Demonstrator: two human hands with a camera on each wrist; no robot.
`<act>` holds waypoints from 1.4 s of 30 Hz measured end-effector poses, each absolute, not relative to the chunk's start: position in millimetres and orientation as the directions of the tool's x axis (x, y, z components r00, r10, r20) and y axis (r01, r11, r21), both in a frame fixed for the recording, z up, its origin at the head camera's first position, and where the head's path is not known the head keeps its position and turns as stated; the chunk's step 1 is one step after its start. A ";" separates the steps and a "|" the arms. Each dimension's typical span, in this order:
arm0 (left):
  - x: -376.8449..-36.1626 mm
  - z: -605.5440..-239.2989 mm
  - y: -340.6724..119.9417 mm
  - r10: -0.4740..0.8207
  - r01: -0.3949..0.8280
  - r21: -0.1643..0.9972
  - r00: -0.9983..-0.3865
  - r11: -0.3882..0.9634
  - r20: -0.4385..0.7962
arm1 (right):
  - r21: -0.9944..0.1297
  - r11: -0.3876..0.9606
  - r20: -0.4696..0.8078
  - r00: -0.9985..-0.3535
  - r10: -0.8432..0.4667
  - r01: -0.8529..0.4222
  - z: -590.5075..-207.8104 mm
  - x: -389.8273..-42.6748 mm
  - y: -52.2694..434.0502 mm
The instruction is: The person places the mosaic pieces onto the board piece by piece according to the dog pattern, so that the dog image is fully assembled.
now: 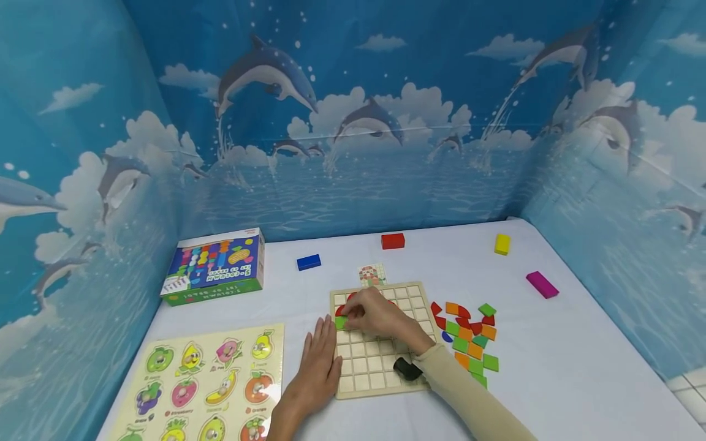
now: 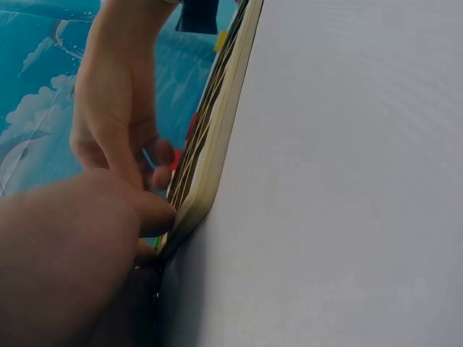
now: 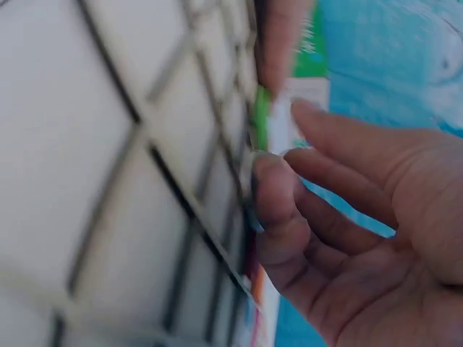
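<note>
A wooden grid board [image 1: 380,367] lies flat on the white table. My left hand [image 1: 322,361] rests flat on the table, its straight fingers against the board's left edge [image 2: 217,137]. Over the board's upper left corner, my right hand [image 1: 353,318] pinches a green tile [image 1: 341,323] in a cell beside red pieces [image 1: 339,310]. In the right wrist view, bent fingers [image 3: 275,188] touch the grid [image 3: 108,144] next to the green tile [image 3: 260,119]. Most cells stand bare.
A pile of loose coloured tiles [image 1: 469,337] lies right of the board. A picture card [image 1: 372,275] sits behind it. Blue [image 1: 309,262], red [image 1: 393,241], yellow [image 1: 502,244] and magenta [image 1: 542,284] blocks are scattered farther back. A game box [image 1: 215,266] and fruit puzzle [image 1: 204,386] lie left.
</note>
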State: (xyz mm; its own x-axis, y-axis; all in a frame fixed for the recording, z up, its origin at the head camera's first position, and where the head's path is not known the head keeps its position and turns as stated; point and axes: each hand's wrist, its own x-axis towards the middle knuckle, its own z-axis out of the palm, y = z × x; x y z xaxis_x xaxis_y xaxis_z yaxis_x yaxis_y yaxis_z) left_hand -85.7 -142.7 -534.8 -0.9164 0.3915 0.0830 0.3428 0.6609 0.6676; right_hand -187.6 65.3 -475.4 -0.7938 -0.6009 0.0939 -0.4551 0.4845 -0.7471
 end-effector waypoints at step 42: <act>-84.5 -514.8 -137.4 0.372 0.287 0.715 -0.927 0.638 0.040 | -0.721 0.690 -0.279 -0.886 -0.372 -0.063 -463.9 -209.5 248.1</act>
State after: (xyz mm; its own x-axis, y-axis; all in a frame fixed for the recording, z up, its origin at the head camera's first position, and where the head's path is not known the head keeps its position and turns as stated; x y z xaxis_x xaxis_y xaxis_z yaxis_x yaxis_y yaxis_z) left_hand -84.5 -137.4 -514.8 -0.9274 0.3718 0.0400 0.2866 0.6381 0.7146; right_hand -209.5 248.1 -463.9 -0.8856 -0.3716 -0.2785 -0.0630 0.6905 -0.7206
